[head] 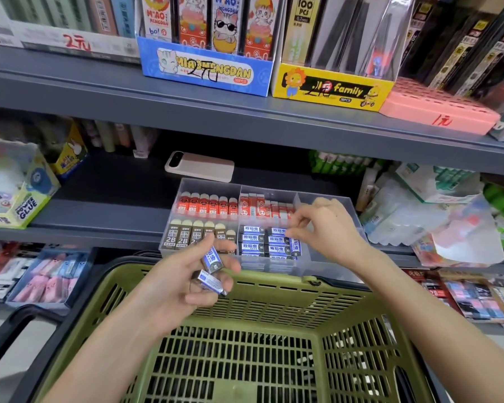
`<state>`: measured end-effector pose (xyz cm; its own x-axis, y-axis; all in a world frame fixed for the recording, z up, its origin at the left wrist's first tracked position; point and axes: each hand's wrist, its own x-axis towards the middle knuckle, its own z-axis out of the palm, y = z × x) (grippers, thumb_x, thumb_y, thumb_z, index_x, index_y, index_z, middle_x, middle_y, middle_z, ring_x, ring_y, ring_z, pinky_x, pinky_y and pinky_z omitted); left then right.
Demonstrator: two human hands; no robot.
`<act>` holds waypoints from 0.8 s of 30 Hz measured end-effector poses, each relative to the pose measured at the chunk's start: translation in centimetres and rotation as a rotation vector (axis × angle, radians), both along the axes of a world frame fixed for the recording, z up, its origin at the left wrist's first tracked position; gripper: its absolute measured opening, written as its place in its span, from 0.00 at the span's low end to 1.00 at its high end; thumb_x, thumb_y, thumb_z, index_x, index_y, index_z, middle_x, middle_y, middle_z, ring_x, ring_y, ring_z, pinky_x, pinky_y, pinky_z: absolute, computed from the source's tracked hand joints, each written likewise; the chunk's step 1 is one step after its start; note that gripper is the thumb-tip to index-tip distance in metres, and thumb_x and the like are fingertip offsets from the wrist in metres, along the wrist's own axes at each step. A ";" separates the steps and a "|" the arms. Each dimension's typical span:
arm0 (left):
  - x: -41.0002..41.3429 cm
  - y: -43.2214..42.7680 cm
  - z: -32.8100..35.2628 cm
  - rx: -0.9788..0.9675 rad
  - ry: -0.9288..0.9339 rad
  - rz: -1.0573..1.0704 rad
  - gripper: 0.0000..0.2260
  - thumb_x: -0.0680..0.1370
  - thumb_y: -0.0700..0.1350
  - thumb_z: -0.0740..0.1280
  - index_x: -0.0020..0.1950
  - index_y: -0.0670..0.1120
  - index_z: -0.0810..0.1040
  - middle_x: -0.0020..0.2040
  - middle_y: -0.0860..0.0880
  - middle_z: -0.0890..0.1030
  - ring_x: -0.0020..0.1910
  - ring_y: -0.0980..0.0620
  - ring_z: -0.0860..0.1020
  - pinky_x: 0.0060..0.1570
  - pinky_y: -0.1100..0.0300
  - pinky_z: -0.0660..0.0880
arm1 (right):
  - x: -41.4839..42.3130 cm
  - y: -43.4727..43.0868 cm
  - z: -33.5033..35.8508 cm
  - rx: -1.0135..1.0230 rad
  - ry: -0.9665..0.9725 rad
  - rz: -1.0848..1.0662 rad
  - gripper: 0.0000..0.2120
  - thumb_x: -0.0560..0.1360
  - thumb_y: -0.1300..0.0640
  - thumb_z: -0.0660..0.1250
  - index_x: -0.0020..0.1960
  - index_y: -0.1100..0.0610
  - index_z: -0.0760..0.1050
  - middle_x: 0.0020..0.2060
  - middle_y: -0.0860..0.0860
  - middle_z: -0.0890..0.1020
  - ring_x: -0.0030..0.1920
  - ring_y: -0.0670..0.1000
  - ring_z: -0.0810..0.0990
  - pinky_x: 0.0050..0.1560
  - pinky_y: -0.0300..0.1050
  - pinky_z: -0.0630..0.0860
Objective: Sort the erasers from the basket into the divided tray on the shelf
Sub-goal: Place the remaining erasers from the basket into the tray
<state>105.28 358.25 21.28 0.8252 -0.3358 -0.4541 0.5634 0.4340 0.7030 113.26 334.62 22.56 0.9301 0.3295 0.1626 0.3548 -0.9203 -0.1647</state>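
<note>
A clear divided tray (326, 199) stands on the middle shelf, with red erasers (207, 205) in its back compartments, brown 2B erasers (184, 235) at front left and blue erasers (255, 242) at front middle. Its right compartment looks empty. My left hand (181, 280) holds two blue erasers (213, 269) above the far rim of the green basket (274, 338). My right hand (323, 228) hovers over the blue compartment with its fingers curled, fingertips at the blue erasers; whether it pinches one I cannot tell.
A pink phone (200, 165) lies on the shelf behind the tray. Display boxes (207, 68) of stationery stand on the upper shelf. Glue boxes (21, 196) sit at left, plastic-wrapped packs (419, 216) at right. The lower shelf holds more eraser boxes (50, 280).
</note>
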 end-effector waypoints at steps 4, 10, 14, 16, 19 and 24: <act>0.0 0.2 -0.2 0.004 0.003 0.004 0.19 0.74 0.51 0.61 0.57 0.38 0.75 0.36 0.42 0.80 0.26 0.50 0.75 0.15 0.68 0.59 | -0.3 -0.6 -0.6 -0.149 -0.065 0.084 0.09 0.70 0.44 0.70 0.39 0.49 0.82 0.40 0.42 0.81 0.45 0.47 0.66 0.43 0.42 0.53; 0.0 0.0 -0.5 -0.003 0.008 0.004 0.19 0.74 0.51 0.62 0.57 0.38 0.75 0.37 0.42 0.80 0.28 0.49 0.76 0.15 0.67 0.61 | -0.9 -0.8 -1.3 -0.231 -0.177 0.158 0.08 0.69 0.51 0.73 0.36 0.55 0.83 0.37 0.49 0.80 0.41 0.55 0.73 0.40 0.45 0.59; -0.1 -0.1 -0.5 -0.020 0.017 0.004 0.19 0.74 0.51 0.62 0.56 0.38 0.75 0.37 0.42 0.80 0.28 0.49 0.76 0.15 0.67 0.61 | -1.8 -0.6 -1.2 -0.213 -0.280 0.133 0.05 0.68 0.57 0.74 0.35 0.56 0.82 0.37 0.50 0.81 0.39 0.57 0.75 0.37 0.47 0.63; -0.1 -0.2 -0.4 -0.024 0.025 0.007 0.20 0.73 0.53 0.62 0.55 0.38 0.76 0.38 0.41 0.81 0.28 0.49 0.77 0.15 0.67 0.60 | -2.3 -0.5 -0.8 -0.094 -0.265 0.088 0.03 0.70 0.59 0.73 0.38 0.56 0.83 0.39 0.50 0.82 0.40 0.58 0.75 0.39 0.48 0.64; -0.2 -0.6 -0.4 -0.002 0.012 -0.023 0.22 0.73 0.56 0.61 0.55 0.41 0.81 0.41 0.40 0.82 0.28 0.49 0.77 0.15 0.68 0.60 | -3.6 0.4 0.1 0.220 -0.136 0.032 0.04 0.73 0.57 0.70 0.41 0.54 0.84 0.41 0.46 0.83 0.45 0.53 0.75 0.47 0.49 0.66; -0.2 -1.7 0.0 0.008 -0.022 -0.059 0.20 0.73 0.61 0.60 0.57 0.54 0.82 0.41 0.44 0.76 0.27 0.53 0.71 0.17 0.68 0.57 | -6.6 4.0 1.6 0.571 0.193 0.097 0.11 0.68 0.38 0.67 0.45 0.42 0.80 0.37 0.37 0.80 0.47 0.38 0.73 0.48 0.32 0.67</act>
<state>105.12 356.59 21.32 0.8141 -0.3800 -0.4391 0.5721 0.3948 0.7189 106.68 338.57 24.20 0.9303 0.3249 0.1701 0.3474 -0.6324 -0.6924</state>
